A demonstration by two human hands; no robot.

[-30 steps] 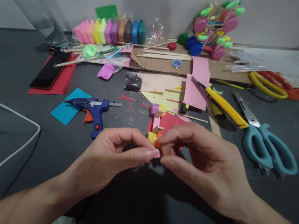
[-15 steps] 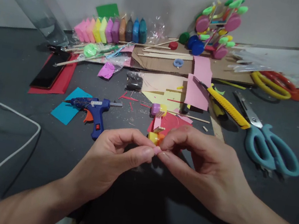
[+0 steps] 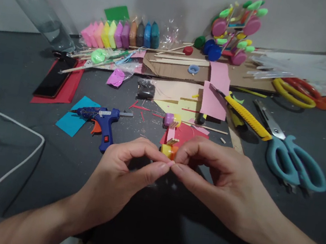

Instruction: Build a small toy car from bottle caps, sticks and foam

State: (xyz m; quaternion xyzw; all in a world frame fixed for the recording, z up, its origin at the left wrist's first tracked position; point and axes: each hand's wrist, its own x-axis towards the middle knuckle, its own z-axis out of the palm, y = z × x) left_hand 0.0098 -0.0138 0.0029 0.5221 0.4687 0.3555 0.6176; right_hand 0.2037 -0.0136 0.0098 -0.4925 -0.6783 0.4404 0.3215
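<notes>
Thumb and fingertips of my left hand point(image 3: 132, 171) pinch a tiny pink piece point(image 3: 171, 163) from the left. From the right, my right hand point(image 3: 219, 177) pinches the same piece, so the fingertips of both hands nearly meet. Most of the piece is hidden; it could be clay or paper, I cannot tell which. Just beyond the fingertips stands a small model point(image 3: 171, 135) with yellow, orange and purple round ends, short sticks and a pink strip. Under it lies a red sheet point(image 3: 190, 134).
A blue glue gun point(image 3: 108, 123) lies left on blue paper. To the right are a yellow craft knife point(image 3: 248, 116) and blue-handled scissors point(image 3: 288, 159). Coloured clay packs point(image 3: 118, 33), a water bottle point(image 3: 40, 14) and a wheeled stick model point(image 3: 234, 32) stand behind. A white cable point(image 3: 18, 164) runs left.
My fingertips have drawn closer together over the pink piece, and less of it shows. The things on the table have stayed in place.
</notes>
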